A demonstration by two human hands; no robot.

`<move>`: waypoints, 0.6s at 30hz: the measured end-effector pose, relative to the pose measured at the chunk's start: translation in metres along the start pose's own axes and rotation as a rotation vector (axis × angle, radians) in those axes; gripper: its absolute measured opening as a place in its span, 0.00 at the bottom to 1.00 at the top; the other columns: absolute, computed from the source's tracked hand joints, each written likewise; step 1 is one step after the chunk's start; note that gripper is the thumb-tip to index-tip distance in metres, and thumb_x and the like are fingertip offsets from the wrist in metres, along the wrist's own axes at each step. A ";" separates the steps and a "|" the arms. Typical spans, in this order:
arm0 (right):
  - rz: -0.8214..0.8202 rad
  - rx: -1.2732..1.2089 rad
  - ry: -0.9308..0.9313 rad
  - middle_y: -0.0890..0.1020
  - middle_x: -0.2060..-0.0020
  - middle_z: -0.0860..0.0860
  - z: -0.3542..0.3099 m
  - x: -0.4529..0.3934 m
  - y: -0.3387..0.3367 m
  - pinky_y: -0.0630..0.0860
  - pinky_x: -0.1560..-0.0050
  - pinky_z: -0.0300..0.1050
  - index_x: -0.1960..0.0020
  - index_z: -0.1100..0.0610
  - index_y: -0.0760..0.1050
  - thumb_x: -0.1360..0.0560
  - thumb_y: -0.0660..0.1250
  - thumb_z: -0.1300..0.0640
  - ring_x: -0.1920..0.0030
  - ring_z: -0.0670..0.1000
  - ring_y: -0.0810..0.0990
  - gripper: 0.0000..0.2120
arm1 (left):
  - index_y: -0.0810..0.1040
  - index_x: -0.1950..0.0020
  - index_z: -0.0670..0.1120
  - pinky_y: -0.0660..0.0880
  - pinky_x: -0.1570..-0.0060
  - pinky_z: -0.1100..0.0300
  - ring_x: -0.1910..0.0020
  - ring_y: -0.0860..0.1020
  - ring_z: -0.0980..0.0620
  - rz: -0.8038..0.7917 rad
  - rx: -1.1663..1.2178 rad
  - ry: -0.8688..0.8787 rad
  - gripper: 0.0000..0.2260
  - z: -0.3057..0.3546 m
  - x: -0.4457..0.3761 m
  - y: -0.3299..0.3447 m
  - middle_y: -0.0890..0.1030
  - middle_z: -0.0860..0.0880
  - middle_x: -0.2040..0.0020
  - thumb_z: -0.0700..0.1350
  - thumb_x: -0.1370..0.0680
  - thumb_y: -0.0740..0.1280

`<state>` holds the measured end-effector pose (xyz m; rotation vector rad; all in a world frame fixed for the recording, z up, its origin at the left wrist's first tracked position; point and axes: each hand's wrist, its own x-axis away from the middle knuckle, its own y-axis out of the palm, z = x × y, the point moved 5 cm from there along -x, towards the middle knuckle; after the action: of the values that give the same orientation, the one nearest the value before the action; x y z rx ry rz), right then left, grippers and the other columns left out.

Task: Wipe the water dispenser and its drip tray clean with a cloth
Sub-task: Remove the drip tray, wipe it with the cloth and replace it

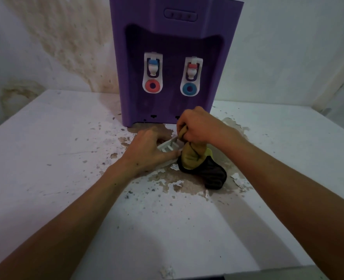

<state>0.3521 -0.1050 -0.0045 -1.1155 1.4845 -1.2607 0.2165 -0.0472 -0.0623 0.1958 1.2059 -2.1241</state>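
Hands (195, 126) scrub slotted white tray (168, 146) with bunched cloth (195, 156).

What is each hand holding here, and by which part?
Right hand grips the cloth by its bunched upper end; left hand holds the drip tray at its near edge.

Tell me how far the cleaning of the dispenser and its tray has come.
Done: the white drip tray is off the purple water dispenser and lies on the flaking table. In hand: the left hand holds the tray while the right hand grips a yellow-and-black cloth at it. Left: possibly the dispenser body and taps; whether they were wiped cannot be told.
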 end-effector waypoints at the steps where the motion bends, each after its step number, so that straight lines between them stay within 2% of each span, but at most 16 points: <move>1: 0.016 -0.021 0.020 0.78 0.47 0.54 0.001 -0.002 0.000 0.70 0.55 0.47 0.61 0.43 0.74 0.29 0.74 0.60 0.47 0.56 0.76 0.13 | 0.85 0.51 0.52 0.78 0.59 0.47 0.59 0.81 0.52 0.002 -0.005 0.001 0.22 0.000 0.000 0.001 0.85 0.53 0.57 0.69 0.30 0.69; 5: 0.087 -0.112 0.101 0.78 0.45 0.53 0.005 -0.006 0.007 0.70 0.55 0.45 0.53 0.47 0.80 0.29 0.75 0.57 0.48 0.54 0.75 0.08 | 0.85 0.54 0.52 0.77 0.61 0.47 0.61 0.81 0.53 0.018 -0.008 -0.008 0.20 0.003 0.003 0.001 0.84 0.53 0.59 0.68 0.30 0.70; 8: 0.099 -0.178 0.118 0.79 0.46 0.53 0.012 0.000 0.012 0.73 0.51 0.45 0.51 0.47 0.82 0.28 0.75 0.55 0.50 0.51 0.75 0.08 | 0.85 0.56 0.51 0.76 0.63 0.47 0.64 0.79 0.56 0.050 -0.032 -0.038 0.20 0.007 0.005 -0.002 0.84 0.54 0.62 0.67 0.31 0.69; 10: 0.091 -0.166 0.121 0.80 0.47 0.53 0.017 0.007 0.011 0.75 0.51 0.45 0.49 0.48 0.82 0.28 0.74 0.54 0.50 0.51 0.77 0.08 | 0.86 0.55 0.52 0.77 0.64 0.48 0.65 0.79 0.57 0.050 -0.025 -0.062 0.21 0.009 0.006 -0.003 0.84 0.54 0.63 0.68 0.31 0.68; 14: 0.028 -0.070 0.108 0.76 0.45 0.53 0.018 0.015 0.006 0.74 0.54 0.46 0.46 0.51 0.79 0.27 0.75 0.53 0.48 0.54 0.77 0.11 | 0.87 0.51 0.55 0.78 0.64 0.48 0.64 0.79 0.57 0.032 -0.004 -0.069 0.21 0.012 0.007 -0.003 0.84 0.56 0.62 0.69 0.31 0.67; 18: 0.005 -0.067 0.096 0.77 0.44 0.54 0.013 0.010 0.004 0.71 0.56 0.45 0.45 0.51 0.80 0.27 0.74 0.55 0.47 0.55 0.77 0.11 | 0.87 0.51 0.55 0.77 0.63 0.47 0.63 0.80 0.56 0.008 -0.007 -0.032 0.21 0.009 0.005 -0.002 0.84 0.55 0.61 0.68 0.31 0.69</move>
<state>0.3617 -0.1174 -0.0105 -1.1077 1.6099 -1.2849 0.2139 -0.0562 -0.0581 0.1633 1.1918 -2.1082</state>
